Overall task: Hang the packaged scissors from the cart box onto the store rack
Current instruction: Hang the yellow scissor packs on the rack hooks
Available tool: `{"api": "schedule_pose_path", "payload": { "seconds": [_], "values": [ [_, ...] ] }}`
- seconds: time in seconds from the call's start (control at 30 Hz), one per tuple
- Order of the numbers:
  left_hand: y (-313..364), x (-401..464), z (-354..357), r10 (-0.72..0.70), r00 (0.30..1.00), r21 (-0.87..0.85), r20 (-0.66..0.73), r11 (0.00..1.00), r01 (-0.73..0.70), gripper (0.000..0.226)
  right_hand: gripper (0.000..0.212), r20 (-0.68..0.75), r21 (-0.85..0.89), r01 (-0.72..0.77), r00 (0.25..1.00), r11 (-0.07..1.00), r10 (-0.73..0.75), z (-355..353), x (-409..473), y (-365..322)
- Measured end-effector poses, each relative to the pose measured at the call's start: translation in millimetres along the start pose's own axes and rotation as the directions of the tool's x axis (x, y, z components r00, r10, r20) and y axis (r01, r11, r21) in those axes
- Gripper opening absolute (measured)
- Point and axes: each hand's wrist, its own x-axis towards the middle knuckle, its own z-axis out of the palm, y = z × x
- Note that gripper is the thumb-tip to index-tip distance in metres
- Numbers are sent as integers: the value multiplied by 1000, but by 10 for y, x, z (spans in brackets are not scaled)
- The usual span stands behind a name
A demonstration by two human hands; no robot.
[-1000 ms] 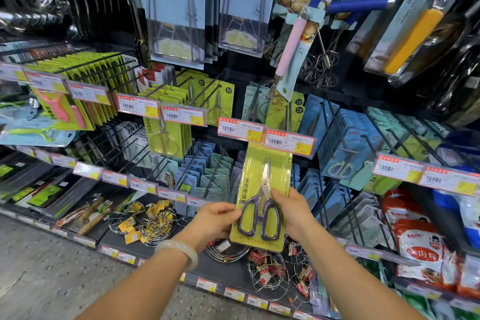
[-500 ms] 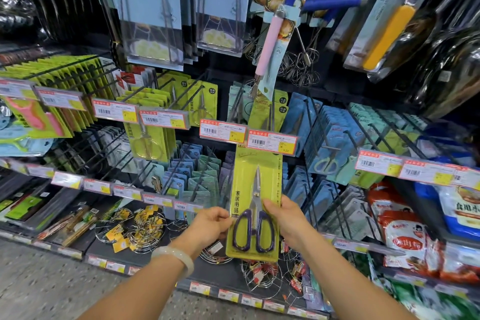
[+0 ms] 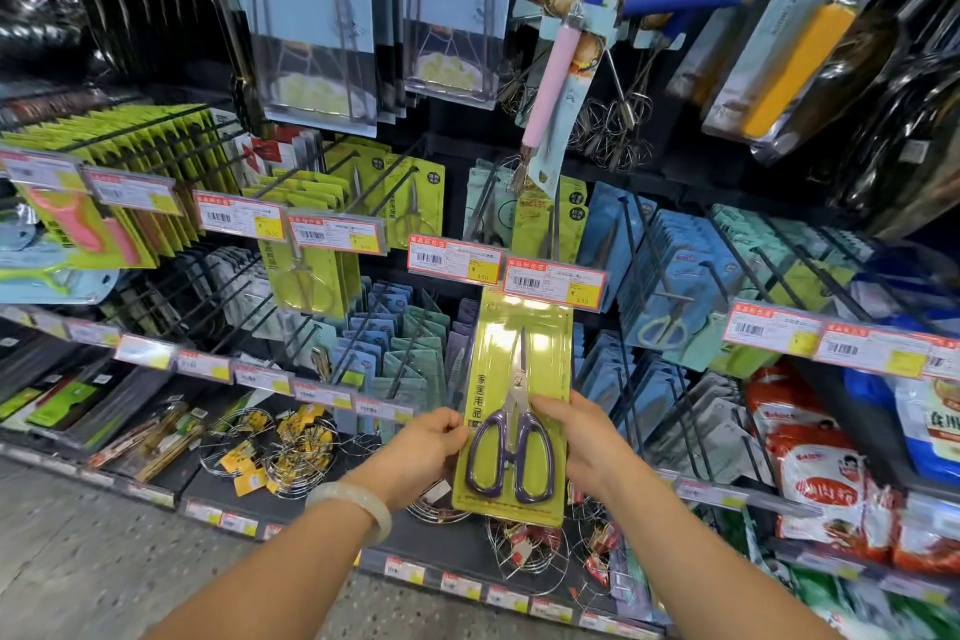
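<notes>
Store rack (image 3: 675, 276) ahead; left hand (image 3: 423, 450), right hand (image 3: 582, 437) pinch packaged scissors (image 3: 511, 411) edges.

Speckled grey floor (image 3: 93, 566); dark shelving (image 3: 322, 499), price tags (image 3: 455, 261)

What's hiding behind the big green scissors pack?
Around the scissors pack you see blue packs on hooks and wire racks below. What sits directly behind it, including its hook, is covered.
</notes>
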Motion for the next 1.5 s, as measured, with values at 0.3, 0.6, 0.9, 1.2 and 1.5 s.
{"api": "schedule_pose_path", "payload": {
  "seconds": [0.3,0.6,0.9,1.2,1.5],
  "values": [
    [14,-65,2,29,998,-251,-54,967,-42,9,69,53,150,-67,997,986,60,34,-44,-26],
    [48,22,24,55,970,-30,-237,998,-64,19,50,51,-3,45,998,999,-44,27,78,13],
    [100,7,12,133,933,132,-335,987,-93,21,16,80,-95,7,997,995,0,40,119,121],
    [128,31,1,67,973,-73,-219,994,-84,22,17,60,37,28,998,999,-30,147,128,83],
    [25,10,78,167,937,80,-306,986,-149,23,96,50,88,46,997,995,-51,168,142,202]
  ]
}}
